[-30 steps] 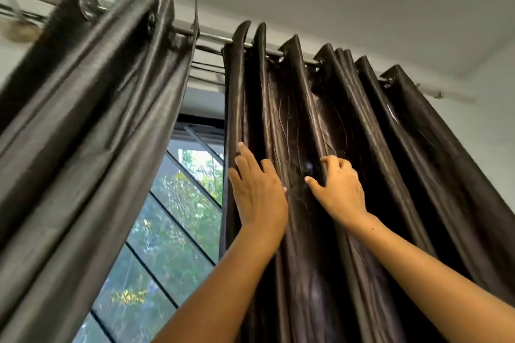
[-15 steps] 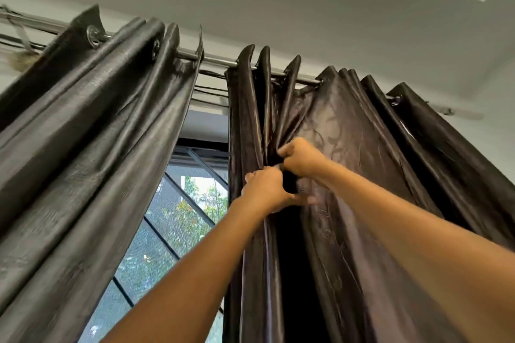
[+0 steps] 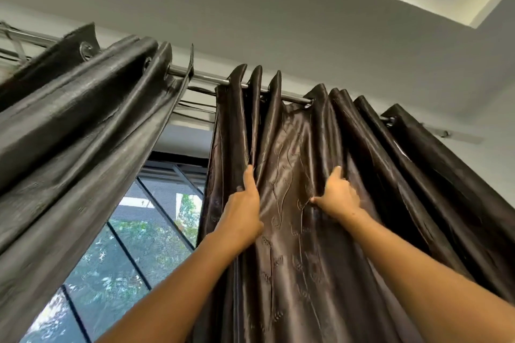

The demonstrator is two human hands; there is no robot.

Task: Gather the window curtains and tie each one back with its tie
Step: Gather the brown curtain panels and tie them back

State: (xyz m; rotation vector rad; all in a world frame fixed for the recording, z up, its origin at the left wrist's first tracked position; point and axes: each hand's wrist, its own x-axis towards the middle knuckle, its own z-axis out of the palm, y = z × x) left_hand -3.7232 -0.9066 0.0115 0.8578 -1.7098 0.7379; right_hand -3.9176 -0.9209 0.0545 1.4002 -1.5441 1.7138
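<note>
The right-hand curtain, dark brown satin with a raised vine pattern, hangs in folds from the metal rod, one broad panel spread flat between the two raised hands. The left hand grips a fold at that panel's left edge, fingers curled behind the cloth, while the right hand pinches the fold at its right edge. Left of them a grey curtain hangs bunched, with the window showing between the two curtains.

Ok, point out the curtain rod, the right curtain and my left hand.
curtain rod [image 3: 207, 81]: head view, bare stretch between the curtains.
right curtain [image 3: 289, 153]: head view, flat panel between the hands.
left hand [image 3: 243, 211]: head view, back of the hand.
</note>
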